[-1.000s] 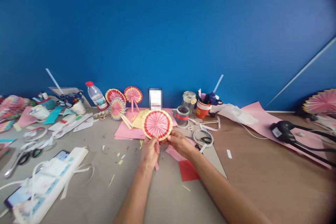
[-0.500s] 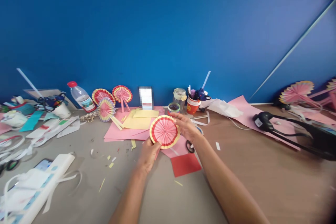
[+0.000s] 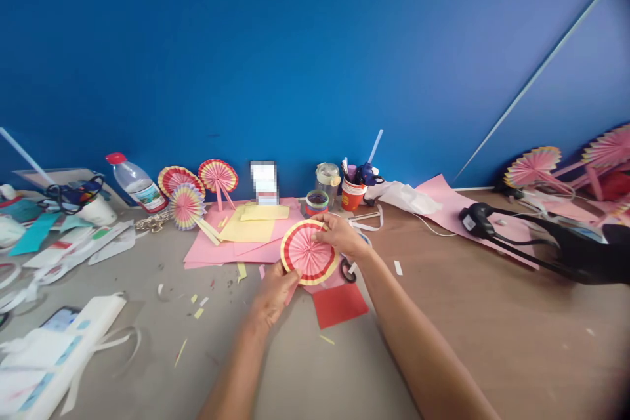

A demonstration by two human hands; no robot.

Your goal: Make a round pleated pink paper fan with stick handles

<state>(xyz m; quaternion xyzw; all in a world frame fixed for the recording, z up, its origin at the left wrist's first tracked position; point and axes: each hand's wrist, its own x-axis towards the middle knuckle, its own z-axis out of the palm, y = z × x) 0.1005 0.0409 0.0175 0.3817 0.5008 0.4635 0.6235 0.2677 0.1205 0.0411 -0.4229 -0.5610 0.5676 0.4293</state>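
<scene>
A round pleated paper fan (image 3: pixel 308 261), pink with a red band and pale yellow rim, is held up over the desk between both hands. My left hand (image 3: pixel 275 289) grips its lower left edge, thumb on the front face. At the upper right, my right hand (image 3: pixel 340 236) pinches the rim, its fingertips over the pink pleats. Below the fan lies a red paper sheet (image 3: pixel 340 306). A pair of scissors (image 3: pixel 348 270), partly hidden by the right hand and wrist, rests behind it.
Pink paper (image 3: pixel 207 243) and yellow paper (image 3: pixel 251 230) lie behind the hands. Finished-looking fans (image 3: pixel 218 176) lean near a plastic bottle (image 3: pixel 140 184). A red cup (image 3: pixel 352 195) of pens and a clear jar (image 3: pixel 328 180) stand by the wall. A black headset-like strap (image 3: pixel 506 230) is at right.
My right hand's fingertips have moved from the fan's edge onto its face. The view has shifted slightly right, so the desk items appear further left.
</scene>
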